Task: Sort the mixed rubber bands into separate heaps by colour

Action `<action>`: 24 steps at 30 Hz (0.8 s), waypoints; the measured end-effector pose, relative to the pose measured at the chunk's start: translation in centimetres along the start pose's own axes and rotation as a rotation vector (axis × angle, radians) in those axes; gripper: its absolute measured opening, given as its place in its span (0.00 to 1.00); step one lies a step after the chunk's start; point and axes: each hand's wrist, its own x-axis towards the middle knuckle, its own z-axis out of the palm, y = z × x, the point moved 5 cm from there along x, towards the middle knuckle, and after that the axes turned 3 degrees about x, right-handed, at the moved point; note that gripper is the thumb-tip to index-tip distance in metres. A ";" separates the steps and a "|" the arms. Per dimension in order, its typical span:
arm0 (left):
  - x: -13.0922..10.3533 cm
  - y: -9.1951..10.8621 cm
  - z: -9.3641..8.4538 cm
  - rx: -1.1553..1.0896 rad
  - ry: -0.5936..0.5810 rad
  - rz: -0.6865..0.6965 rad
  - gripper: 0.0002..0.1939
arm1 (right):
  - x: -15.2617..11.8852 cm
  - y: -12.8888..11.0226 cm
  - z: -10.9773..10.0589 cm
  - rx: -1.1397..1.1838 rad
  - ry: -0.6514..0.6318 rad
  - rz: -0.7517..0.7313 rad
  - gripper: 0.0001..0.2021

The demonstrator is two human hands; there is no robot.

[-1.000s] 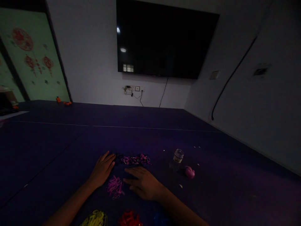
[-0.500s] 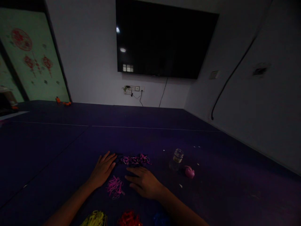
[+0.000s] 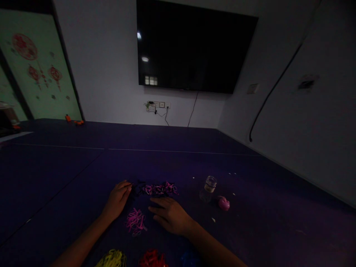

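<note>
A loose row of mixed pink and black bands point(image 3: 158, 189) lies on the dark purple table. At its left end is my left hand point(image 3: 119, 196), fingers drawn together at the edge of the black bands; what they grip, if anything, is too small to make out. My right hand point(image 3: 171, 215) rests palm down just below the row, its fingers spread and holding nothing. Between my hands, a little nearer to me, sits a pile of pink bands point(image 3: 135, 221). Yellow bands point(image 3: 112, 259), red bands point(image 3: 152, 259) and dim blue bands point(image 3: 189, 259) lie at the bottom edge.
To the right stand a clear glass jar point(image 3: 208, 189) and a small pink object point(image 3: 223, 203), with small white scraps around them. Orange items point(image 3: 79, 122) lie at the far left. A wall with a large screen point(image 3: 194, 46) rises behind the table point(image 3: 172, 163).
My left hand has pulled back slightly to the left, and its spread fingers have closed together. More black bands show at the row's left end. My right hand is nearly still.
</note>
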 end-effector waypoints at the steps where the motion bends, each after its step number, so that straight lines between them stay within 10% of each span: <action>1: 0.1 -0.1 -0.2 -0.020 0.014 -0.020 0.22 | 0.0 0.1 0.0 0.001 0.007 0.003 0.18; 24: -0.1 0.4 -0.4 0.137 0.008 0.052 0.19 | 0.0 0.4 0.3 -0.006 0.007 0.014 0.18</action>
